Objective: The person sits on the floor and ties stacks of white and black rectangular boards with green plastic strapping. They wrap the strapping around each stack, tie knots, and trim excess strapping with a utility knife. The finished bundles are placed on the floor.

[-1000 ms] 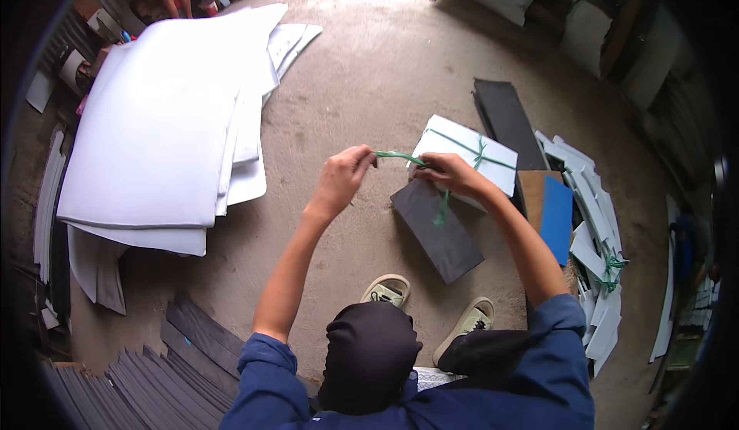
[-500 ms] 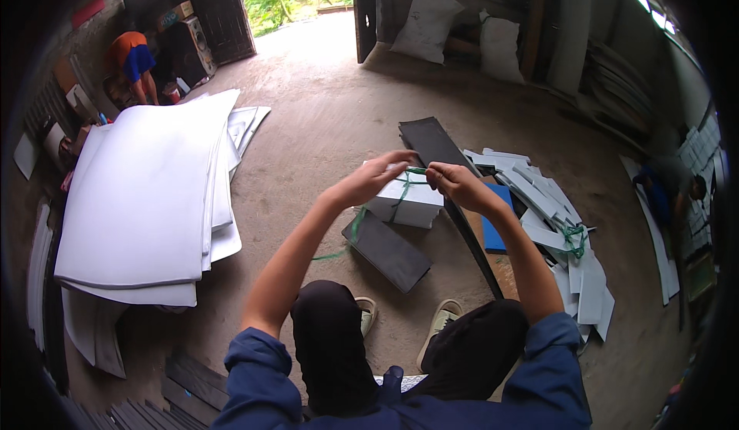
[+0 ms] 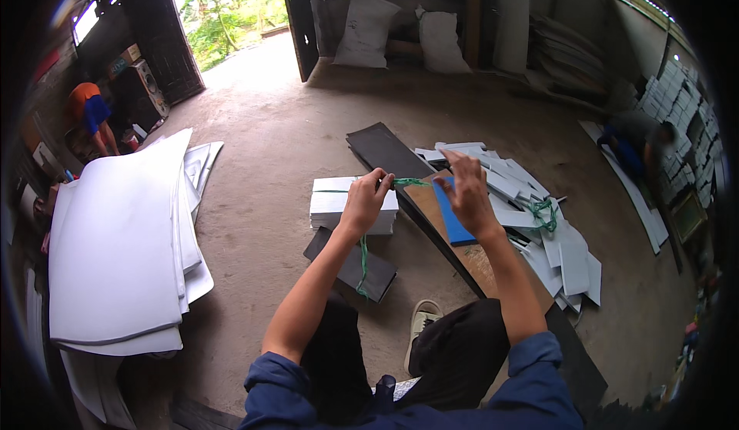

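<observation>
A green plastic string (image 3: 412, 182) stretches from my left hand (image 3: 366, 201) toward my right hand (image 3: 466, 191). The fingers of my left hand are closed on it, just beside a stack of white sheets (image 3: 342, 213). Green string also crosses the top of that stack. A tail of string hangs below my left hand over a dark flat block (image 3: 354, 270) on the floor. My right hand is raised above a blue flat piece (image 3: 456, 218), its fingers spread; the string's end lies close to its thumb.
A long dark board (image 3: 385, 153) and a brown board (image 3: 481, 268) lie beside the stack. White offcuts (image 3: 566, 253) are heaped to the right with tangled green string. Large white sheets (image 3: 115, 237) are piled at left. Two people crouch or bend at the far sides.
The view has turned, so the scene sits farther left. My hands, close together above the white stack before, have moved apart, and my right hand's fingers have opened.
</observation>
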